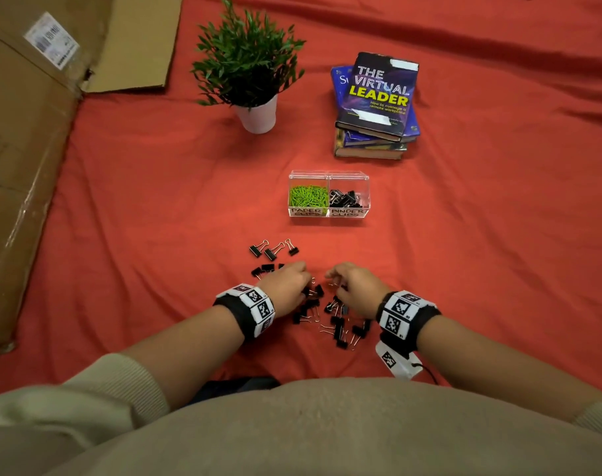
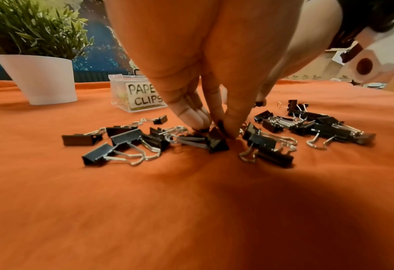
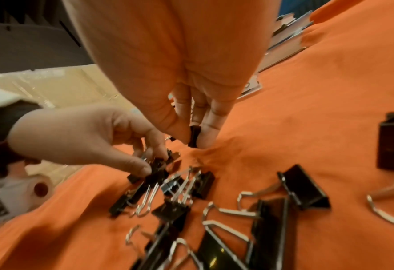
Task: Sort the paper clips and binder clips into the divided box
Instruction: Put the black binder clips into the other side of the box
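Both hands down in the loose pile of black metal binder clips (image 1: 330,317) on the orange-red cloth (image 1: 464,269). Left hand (image 1: 289,286): fingertips (image 2: 234,127) bunched, pinching a clip. Right hand (image 1: 356,288): thumb and finger clamped on one small clip (image 3: 194,136). Clear plastic divided box (image 1: 329,214) sits beyond the pile, well apart; green paper clips (image 1: 308,195) left compartment, binder clips right.

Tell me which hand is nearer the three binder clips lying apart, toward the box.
Left. The left hand sits just below the three separate binder clips, on their side of the pile; the right hand is farther off to their right.
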{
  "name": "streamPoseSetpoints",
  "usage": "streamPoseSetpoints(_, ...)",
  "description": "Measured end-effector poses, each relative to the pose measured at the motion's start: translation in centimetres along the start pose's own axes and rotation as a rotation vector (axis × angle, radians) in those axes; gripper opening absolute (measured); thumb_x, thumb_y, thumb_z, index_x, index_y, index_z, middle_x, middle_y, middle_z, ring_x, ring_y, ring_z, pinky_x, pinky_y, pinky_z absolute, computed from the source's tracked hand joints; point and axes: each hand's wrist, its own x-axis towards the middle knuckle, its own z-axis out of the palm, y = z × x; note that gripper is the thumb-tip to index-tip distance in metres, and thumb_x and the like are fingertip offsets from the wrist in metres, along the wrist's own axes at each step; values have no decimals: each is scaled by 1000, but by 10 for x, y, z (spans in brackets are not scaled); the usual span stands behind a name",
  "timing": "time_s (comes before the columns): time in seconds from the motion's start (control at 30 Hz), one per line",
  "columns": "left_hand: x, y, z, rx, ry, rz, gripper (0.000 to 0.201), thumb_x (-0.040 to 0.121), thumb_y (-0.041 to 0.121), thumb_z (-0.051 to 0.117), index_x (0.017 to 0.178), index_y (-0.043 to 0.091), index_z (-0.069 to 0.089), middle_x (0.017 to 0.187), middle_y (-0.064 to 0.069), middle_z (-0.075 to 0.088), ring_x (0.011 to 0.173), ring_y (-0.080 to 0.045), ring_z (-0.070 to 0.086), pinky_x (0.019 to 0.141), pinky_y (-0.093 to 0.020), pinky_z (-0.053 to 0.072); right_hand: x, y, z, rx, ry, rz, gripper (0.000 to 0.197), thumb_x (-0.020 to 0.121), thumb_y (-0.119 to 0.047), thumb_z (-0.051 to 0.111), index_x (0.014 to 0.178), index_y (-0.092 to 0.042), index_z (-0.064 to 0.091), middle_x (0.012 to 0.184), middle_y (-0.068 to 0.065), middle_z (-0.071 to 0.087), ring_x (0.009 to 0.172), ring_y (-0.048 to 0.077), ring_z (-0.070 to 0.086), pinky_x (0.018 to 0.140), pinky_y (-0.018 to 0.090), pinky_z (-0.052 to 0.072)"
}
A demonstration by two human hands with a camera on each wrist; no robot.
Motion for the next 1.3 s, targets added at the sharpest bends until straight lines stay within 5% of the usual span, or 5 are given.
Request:
streamPoseSetpoints(0.2, -3, -7, -1, -183, 125, 2, 13, 85, 19, 60, 93, 10, 56, 101, -7, 55, 96, -26, 56, 84, -37, 47, -12, 5, 16, -247, -71, -54, 27, 83, -14, 61, 109, -7, 58, 112, 9, 50, 108, 25, 47, 95, 33, 40)
streamPoseSetpoints(0.5, 0, -13, -4, -227, 160, -19, 9, 81, 14, 62, 88, 9, 59, 100, -7, 54, 94, -24, 55, 84, -34, 47, -11, 12, 16, -120, 11, 43, 9, 85, -5, 56, 87, -13, 60, 97, 3, 59, 88, 18, 55, 83, 27, 48)
streamPoseSetpoints(0.67, 3, -8, -3, -127, 128, 8, 11, 82, 10, 56, 93, 8, 58, 103, -7, 56, 99, -25, 54, 84, -33, 44, -9, 11, 6, -4, 76, 118, 12, 87, -7, 56, 92, -14, 64, 95, -1, 63, 82, 13, 57, 71, 19, 41)
streamPoseSetpoints(1.0, 3, -4, -1, -101, 85, -9, 54, 84, 10, 55, 135, 24, 43, 117, -6, 48, 110, -26, 51, 83, -38, 47, -5, -2, 20, -243, -62, -59, 19, 83, -11, 59, 100, -5, 61, 110, 10, 52, 102, 24, 52, 91, 30, 42)
streamPoseSetpoints(1.3, 5, -1, 1, -22, 109, -22, 23, 85, 20, 54, 105, 11, 51, 110, -9, 44, 97, -31, 55, 75, -44, 50, 7, 2, 17, -150, 16, 61, 10, 77, -8, 59, 86, -11, 61, 97, 7, 60, 88, 24, 58, 80, 31, 45)
